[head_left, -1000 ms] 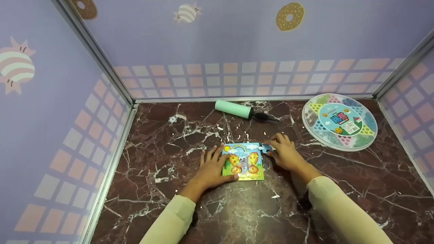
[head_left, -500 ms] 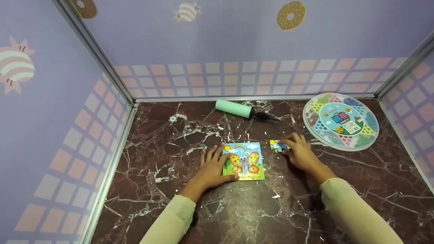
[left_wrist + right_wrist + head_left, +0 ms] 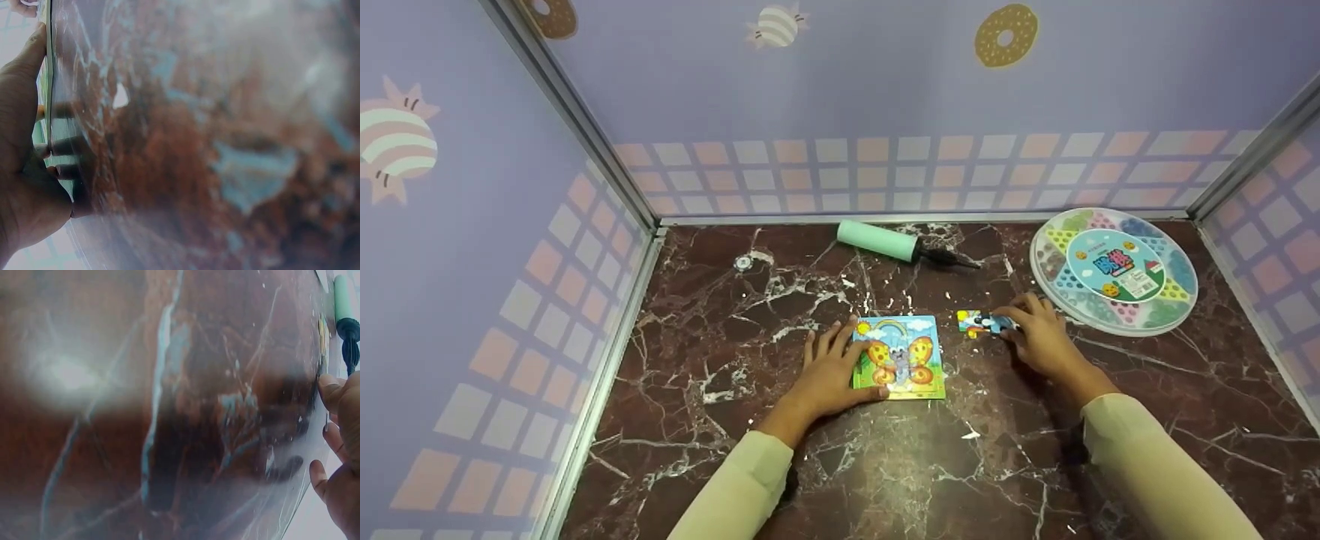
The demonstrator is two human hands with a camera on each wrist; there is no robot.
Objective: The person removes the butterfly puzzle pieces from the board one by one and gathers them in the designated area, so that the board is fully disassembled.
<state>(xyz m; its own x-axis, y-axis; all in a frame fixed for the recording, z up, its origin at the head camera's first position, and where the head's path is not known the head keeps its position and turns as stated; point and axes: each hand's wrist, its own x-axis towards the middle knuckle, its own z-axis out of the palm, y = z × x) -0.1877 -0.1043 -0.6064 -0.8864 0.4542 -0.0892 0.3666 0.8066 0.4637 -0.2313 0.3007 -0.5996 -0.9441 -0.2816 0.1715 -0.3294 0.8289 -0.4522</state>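
A square butterfly puzzle [image 3: 911,356] lies flat on the dark marble table, its picture complete with sun and rainbow. My left hand [image 3: 826,373] rests on its left side with the fingers spread and the thumb at the bottom edge. To the right of the puzzle, my right hand [image 3: 1044,341] pinches a blue puzzle piece [image 3: 1000,323] close to the tabletop. Touching or overlapping that piece on its left is a small colourful puzzle piece [image 3: 969,319]; how they join is too small to tell. In the right wrist view the fingertips hide most of the pinched piece.
Behind the puzzle lies a mint-green hand pump [image 3: 877,240] with a black nozzle. A round clear game box [image 3: 1114,270] of coloured marbles sits at the back right. One small round disc [image 3: 743,263] is at the back left. Patterned panels [image 3: 885,90] wall the table in.
My right hand has moved right, away from the puzzle's top right corner, with the blue piece. The colourful piece beside it has come into view. My left hand has stayed put.
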